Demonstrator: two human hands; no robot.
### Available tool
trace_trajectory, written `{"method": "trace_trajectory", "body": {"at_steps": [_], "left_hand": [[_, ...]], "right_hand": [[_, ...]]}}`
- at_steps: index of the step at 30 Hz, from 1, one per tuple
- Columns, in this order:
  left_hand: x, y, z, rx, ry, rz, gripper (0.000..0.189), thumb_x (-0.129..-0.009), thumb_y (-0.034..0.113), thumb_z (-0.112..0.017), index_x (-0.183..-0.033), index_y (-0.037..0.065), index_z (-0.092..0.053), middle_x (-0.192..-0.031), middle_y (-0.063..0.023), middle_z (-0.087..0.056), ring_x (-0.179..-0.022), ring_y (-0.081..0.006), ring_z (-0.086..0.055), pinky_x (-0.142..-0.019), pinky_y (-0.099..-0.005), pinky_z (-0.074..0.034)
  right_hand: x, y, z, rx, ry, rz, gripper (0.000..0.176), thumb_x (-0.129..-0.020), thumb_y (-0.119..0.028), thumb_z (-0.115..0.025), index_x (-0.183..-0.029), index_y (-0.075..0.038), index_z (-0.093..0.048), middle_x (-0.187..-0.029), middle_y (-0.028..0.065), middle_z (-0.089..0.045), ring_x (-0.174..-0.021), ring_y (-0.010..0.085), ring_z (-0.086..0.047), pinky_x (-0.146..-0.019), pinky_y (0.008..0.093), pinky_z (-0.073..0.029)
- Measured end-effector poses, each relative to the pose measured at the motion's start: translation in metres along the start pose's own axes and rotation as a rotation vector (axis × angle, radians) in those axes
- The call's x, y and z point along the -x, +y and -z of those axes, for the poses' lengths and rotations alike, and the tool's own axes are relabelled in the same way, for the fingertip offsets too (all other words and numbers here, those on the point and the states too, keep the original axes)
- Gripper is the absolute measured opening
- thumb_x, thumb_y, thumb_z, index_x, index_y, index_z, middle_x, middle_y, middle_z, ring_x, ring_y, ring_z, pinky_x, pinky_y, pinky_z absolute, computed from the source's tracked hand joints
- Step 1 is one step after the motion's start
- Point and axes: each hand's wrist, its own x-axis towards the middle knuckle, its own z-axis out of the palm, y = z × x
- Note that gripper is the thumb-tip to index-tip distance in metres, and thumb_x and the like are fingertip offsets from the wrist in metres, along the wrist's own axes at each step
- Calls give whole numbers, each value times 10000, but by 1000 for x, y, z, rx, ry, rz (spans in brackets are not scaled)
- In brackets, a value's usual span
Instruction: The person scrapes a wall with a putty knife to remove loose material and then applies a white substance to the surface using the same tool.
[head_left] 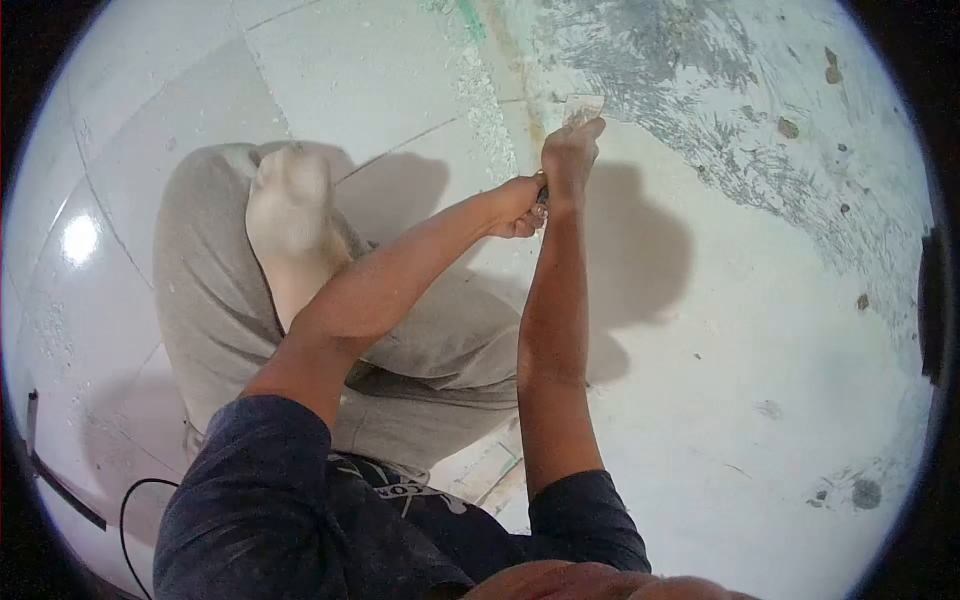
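Observation:
A scraper (584,103) with a flat, pale, dusty blade meets the wall surface at the top centre. My right hand (570,160) is closed around it just behind the blade. Below that, my left hand (518,207) wraps the dark end of its handle (543,192), close to my right wrist. Most of the handle is hidden by my fingers. The blade lies at the border between a smooth cream coating (760,330) and a rough patch with grey streaks (690,75).
My legs (430,330) are folded on the tiled floor (350,70), one socked foot (292,200) showing. Pale crumbs (487,110) line the foot of the wall. A black cable (125,520) and a dark strip (68,492) lie at the lower left.

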Motion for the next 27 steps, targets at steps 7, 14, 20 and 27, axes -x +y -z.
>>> {"method": "trace_trajectory", "body": {"at_steps": [7, 14, 20, 27], "left_hand": [[-8, 27, 9, 50, 105, -123, 382, -1020, 402, -272, -841, 134, -477, -585, 61, -413, -430, -51, -316, -344, -195, -236], [3, 10, 0, 76, 133, -112, 417, -1013, 423, -274, -795, 140, -489, -569, 51, -390, -423, -56, -294, -366, -206, -239], [3, -15, -10, 59, 29, -26, 437, -1026, 395, -220, -772, 146, -473, -549, 59, -364, -413, -66, -299, -378, -214, -258], [14, -1, -1, 121, -5, -23, 405, -1027, 401, -235, -797, 144, -447, -548, 61, -360, -417, -57, -277, -375, -206, -256]], "right_hand": [[-34, -37, -14, 114, -216, -31, 597, -780, -80, -557, -1286, 60, -274, -1172, 335, -518, -1004, 460, -583, -870, 481, -480], [-1, -41, 4, 62, -133, -10, 364, -845, -98, -440, -1158, 64, -349, -999, 365, -587, -1007, 513, -559, -900, 525, -439], [7, 3, 3, 15, -43, -52, 385, -808, -87, -506, -1132, 81, -385, -998, 301, -581, -911, 487, -600, -813, 507, -487], [2, -7, -8, -8, -7, 63, 283, -864, -98, -453, -1078, 35, -323, -901, 384, -582, -872, 525, -589, -768, 555, -462]]}}
